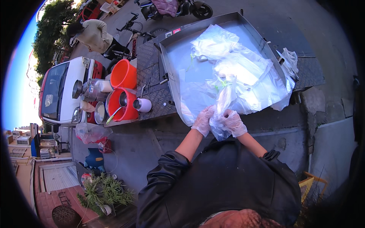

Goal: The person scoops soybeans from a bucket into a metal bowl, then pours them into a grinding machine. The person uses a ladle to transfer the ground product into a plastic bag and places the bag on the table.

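Both my hands wear thin clear plastic gloves and meet at the near edge of a shallow metal tray (185,54). My left hand (204,120) grips one side of a clear plastic bag (224,99), and my right hand (233,123) pinches its other side. The bag stretches from my hands over the tray's rim, its lower end hanging towards my body. A bright green tie or strip (223,83) shows near its far end. Beyond it, several clear plastic bags and sheets (242,67) lie heaped in the tray, glaring in the sun.
Left of the tray stand two orange-red buckets (123,74), a white jar (143,105) and a green-handled ladle (114,114). Small metal tools (145,87) lie on the patterned metal tabletop (148,62). A bent-over person (95,35) stands beyond, near a bicycle (134,31) and a parked vehicle (65,91).
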